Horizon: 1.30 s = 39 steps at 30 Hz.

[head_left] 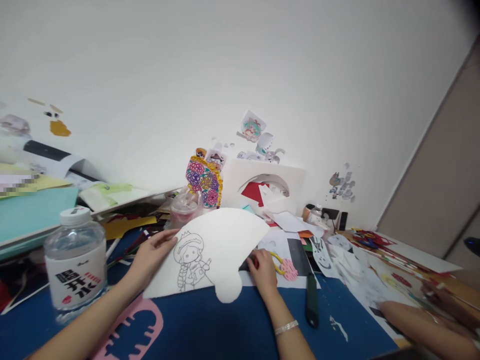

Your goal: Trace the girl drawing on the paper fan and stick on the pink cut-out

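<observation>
head view: fan-shaped paper sheet [221,235] with an outline drawing of a figure, lifted at a tilt over the blue mat [210,330]. left hand [150,256] pinches the sheet's left edge. right hand [262,274] curled at the sheet's lower right edge; whether it grasps anything cannot be told. yellow scissors [278,263] just beside the right hand. water bottle [75,260] left of the left hand. black tool [311,300] near the right wrist. another person's arm [416,322] far right

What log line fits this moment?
left hand: grips fan-shaped paper edge | right hand: at paper's lower right, grasp unclear | nearby: dark tool, water bottle
</observation>
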Each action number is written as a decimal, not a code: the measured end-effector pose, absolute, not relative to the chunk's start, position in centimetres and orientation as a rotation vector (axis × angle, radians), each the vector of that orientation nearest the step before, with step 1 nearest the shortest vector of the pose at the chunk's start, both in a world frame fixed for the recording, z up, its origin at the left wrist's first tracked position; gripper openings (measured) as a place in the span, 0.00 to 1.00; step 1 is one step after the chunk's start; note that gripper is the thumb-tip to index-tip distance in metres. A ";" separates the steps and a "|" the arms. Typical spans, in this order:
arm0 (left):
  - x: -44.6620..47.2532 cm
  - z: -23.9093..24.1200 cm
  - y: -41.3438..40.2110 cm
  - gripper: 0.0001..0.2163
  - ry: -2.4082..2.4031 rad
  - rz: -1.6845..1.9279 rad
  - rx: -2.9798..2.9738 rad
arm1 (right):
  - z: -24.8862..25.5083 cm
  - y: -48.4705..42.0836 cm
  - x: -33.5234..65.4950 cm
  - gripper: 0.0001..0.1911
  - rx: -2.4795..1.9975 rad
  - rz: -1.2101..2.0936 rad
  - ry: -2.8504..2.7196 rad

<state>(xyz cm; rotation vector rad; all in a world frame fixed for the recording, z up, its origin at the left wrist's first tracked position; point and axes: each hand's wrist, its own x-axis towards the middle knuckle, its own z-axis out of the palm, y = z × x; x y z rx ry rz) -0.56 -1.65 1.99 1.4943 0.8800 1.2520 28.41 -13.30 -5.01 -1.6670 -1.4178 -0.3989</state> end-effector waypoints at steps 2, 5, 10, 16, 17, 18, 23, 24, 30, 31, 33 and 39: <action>-0.6 2.0 -1.6 0.22 0.889 1.247 1.511 | -4.9 -13.7 29.1 0.08 -1.664 -0.397 -1.286; -0.6 2.0 -1.5 0.22 0.903 1.258 1.557 | -4.8 -13.9 29.8 0.12 -1.641 -0.354 -1.129; -0.6 1.8 -1.2 0.20 0.954 1.264 1.686 | -5.5 -12.9 29.6 0.25 -1.553 -0.117 -1.077; -0.7 2.1 -1.4 0.22 0.952 1.236 1.669 | -6.1 -11.9 29.2 0.23 -1.551 0.021 -1.144; -0.8 2.3 -1.5 0.21 0.958 1.242 1.633 | -6.1 -12.0 29.2 0.21 -1.564 0.007 -1.158; -0.9 2.5 -1.5 0.21 0.972 1.253 1.594 | -6.0 -12.2 29.2 0.19 -1.579 -0.015 -1.176; -1.5 2.8 -0.9 0.23 1.063 1.337 1.463 | -5.3 -13.4 28.7 0.11 -1.645 -0.139 -1.399; -1.7 2.7 -0.7 0.23 1.064 1.356 1.431 | -5.1 -13.6 28.5 0.11 -1.651 -0.147 -1.465; -1.8 2.4 0.0 0.25 1.009 1.444 1.162 | -4.6 -14.6 27.1 0.11 -1.690 -0.185 -1.733; -1.8 2.5 0.0 0.24 0.992 1.449 1.122 | -4.6 -14.5 26.9 0.10 -1.697 -0.194 -1.754; -1.6 2.8 -0.1 0.23 0.961 1.454 1.048 | -4.6 -14.2 26.5 0.07 -1.704 -0.212 -1.800; -1.0 3.0 -0.2 0.20 0.895 1.382 0.920 | -4.8 -12.0 24.6 0.02 -1.754 -0.325 -1.864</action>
